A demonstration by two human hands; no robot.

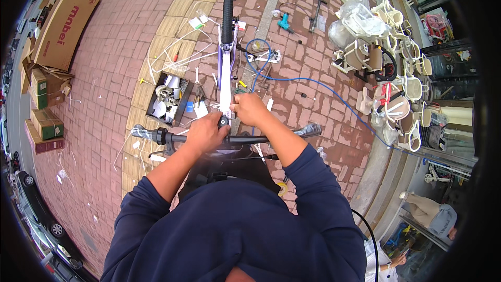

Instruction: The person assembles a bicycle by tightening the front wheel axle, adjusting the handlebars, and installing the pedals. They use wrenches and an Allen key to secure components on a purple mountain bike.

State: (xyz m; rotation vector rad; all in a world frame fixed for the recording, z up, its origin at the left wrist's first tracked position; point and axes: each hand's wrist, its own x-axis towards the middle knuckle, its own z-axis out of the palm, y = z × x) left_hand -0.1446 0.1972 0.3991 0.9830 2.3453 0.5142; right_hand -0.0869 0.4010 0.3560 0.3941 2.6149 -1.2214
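Stem work: judged to be in hand, since both hands are brought together at the black stem (224, 121).
Next move: a steady, square handlebar (250, 139) would seem to be called for.
Left hand (206, 133): placed at the stem's 8 o'clock, fingers bent close together over it; how firmly it is gripped cannot be told.
Right hand (250, 108): placed at 2 o'clock, fingers curled narrow beside the white frame (225, 75); anything held is hidden.
Wheel (227, 18): pointed toward 12 o'clock.
Parts box (181, 105): set at 10 o'clock, near the left hand.
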